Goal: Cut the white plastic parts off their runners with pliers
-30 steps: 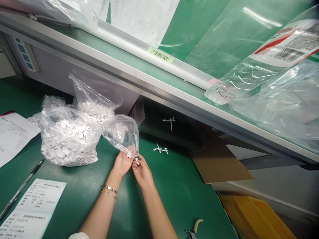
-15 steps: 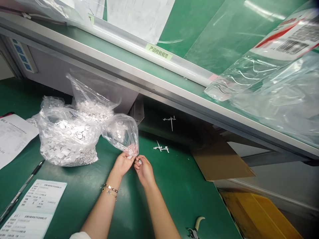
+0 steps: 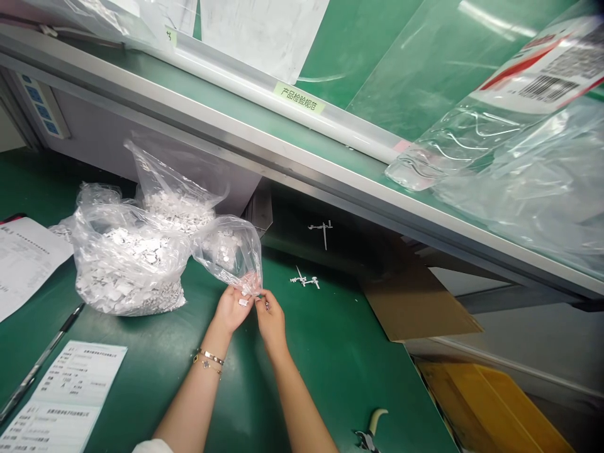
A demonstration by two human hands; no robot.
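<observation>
My left hand [image 3: 231, 309] and my right hand [image 3: 270, 318] meet on the green mat at the lower corner of a small clear plastic bag [image 3: 229, 251] holding small white parts. The left hand's fingers pinch a small white part at the bag's edge. My right hand's fingers are curled and pinch another tiny white piece right beside it. A gold bracelet [image 3: 209, 360] sits on my left wrist. Behind the small bag lie two larger clear bags [image 3: 127, 258] stuffed with white plastic parts.
White plastic sprue pieces [image 3: 304, 280] lie on the mat beyond my hands, another [image 3: 321, 229] farther back. Papers [image 3: 61, 397] and a pen [image 3: 38, 362] lie left. Cutters [image 3: 370, 431] rest at the bottom edge. Brown cardboard [image 3: 418, 302] and a yellow bin [image 3: 495, 409] are right. A metal shelf rail [image 3: 292, 167] overhangs.
My hands stay at the bag's corner. The right hand has shifted slightly up and closer to the left, and its fingers have turned the small piece.
</observation>
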